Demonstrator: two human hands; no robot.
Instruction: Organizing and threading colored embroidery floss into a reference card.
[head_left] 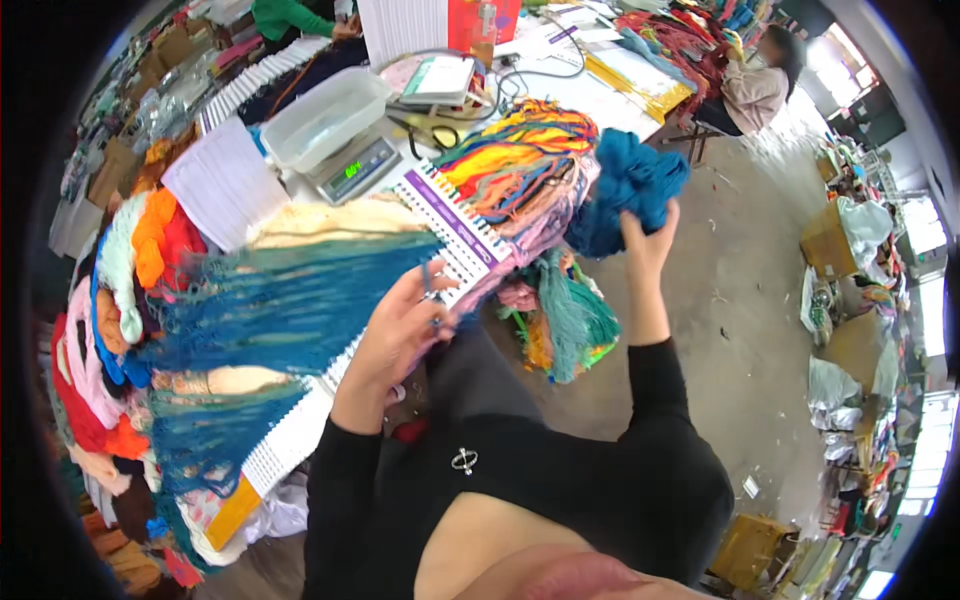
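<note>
Right hand (652,235): closed around a dark blue yarn bundle (640,175), which is held up at the right end of the table (605,105), just beside the bright mixed yarn (535,150).
Left hand (392,325): fingers loosely bent at the white and purple card strip (452,215); whether a strand is pinched cannot be told.
Step now: yarn seems to be handled in bunches, with the blue one gripped.
Next move: a firm hold seems to be needed, so that loose strands are not pulled along.
Edges: the table's left part is covered by long blue strands (310,300); teal yarn (563,320) is seen low, below the bundle.
Open room: plenty is given above the floor (740,260) at right; less is given near the scale (358,170).
</note>
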